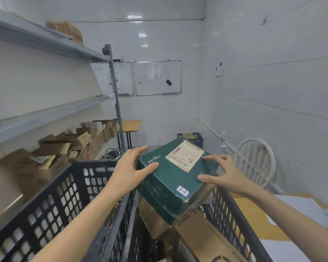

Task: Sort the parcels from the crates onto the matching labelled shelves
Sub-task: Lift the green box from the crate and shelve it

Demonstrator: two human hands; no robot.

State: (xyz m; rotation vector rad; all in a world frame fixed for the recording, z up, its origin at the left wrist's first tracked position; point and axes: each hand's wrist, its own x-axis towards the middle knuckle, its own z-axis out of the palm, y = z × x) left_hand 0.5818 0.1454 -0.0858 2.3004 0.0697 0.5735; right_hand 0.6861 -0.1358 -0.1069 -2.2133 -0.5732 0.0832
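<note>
**Green parcel held in both hands above the crate**

I see the green parcel (175, 178) tilted, its far end higher than its near corner, held between two bare hands. The left hand (130, 167) is at the parcel's left corner. Its thumb lies across the top face and its fingers (140, 149) reach along the far-left edge, so the corner is clasped between them. The right hand (222, 174) covers the parcel's right edge. Its fingers are spread and bent on the top face just beside the shipping label (185, 155), and its thumb presses the top towards the near-right corner, so this hand grasps the parcel too. A small white sticker marked H (183, 191) sits on the top face by the parcel's near edge.

Beneath the parcel, brown cartons (203, 235) lie inside a black crate (233, 208). I cannot tell whether the parcel's lowest corner touches them or hangs just clear. Just left of the parcel stands a second black crate (64, 195), side by side with the first.

Further left of the parcel run grey metal shelves (45, 118), with a heap of open cardboard boxes (64, 148) under the lower one. Behind the parcel a blue basket (198, 141) stands by the wall, and a whiteboard (158, 77) hangs well above it. To the parcel's right is a white chair (256, 163).
</note>
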